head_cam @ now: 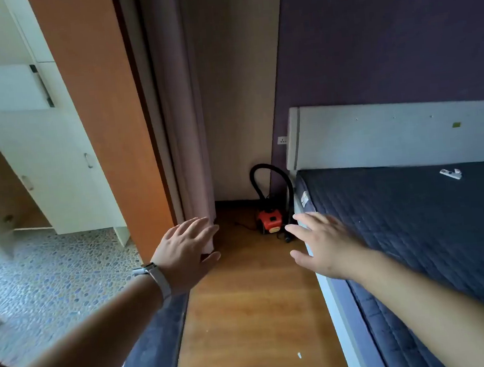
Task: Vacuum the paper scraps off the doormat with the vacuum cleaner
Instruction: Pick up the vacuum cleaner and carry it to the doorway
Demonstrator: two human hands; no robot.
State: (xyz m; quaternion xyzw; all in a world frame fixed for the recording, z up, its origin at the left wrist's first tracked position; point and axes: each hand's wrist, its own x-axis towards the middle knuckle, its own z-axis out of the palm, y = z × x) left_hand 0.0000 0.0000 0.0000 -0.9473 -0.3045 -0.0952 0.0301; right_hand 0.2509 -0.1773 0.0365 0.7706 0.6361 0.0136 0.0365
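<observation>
Both arms are being stretched fwd over the wood floor [255,314]. The left grip [182,253] is being held open, fingers straight and spread, nothing in it; a watch [152,274] is being worn on that wrist. The right grip [325,243] is likewise being held open, palm down, fingers splayed, empty, over the edge of the bed [415,241].

The vac [270,220], red body w/ a black hose [263,168] looped up over it, is being kept in the far corner. It is sitting on the floor between the curtain [183,130] and the bed's white headboard [391,135], beyond both grips and touched by neither. A wall socket [282,140] is showing above it, beside the headboard.

At lower left a dark blue mat [150,352] is lying along the doorway edge, poss. the doormat, though too blurred to be sure. One white fleck [299,355] is lying on the wood nr the bed frame, off the mat. A small white item [450,174] is lying on the mattress nr the headboard. Left of the orange door panel [98,122], white cabinets [58,170] are standing on a pebble-pattern floor [39,289].
</observation>
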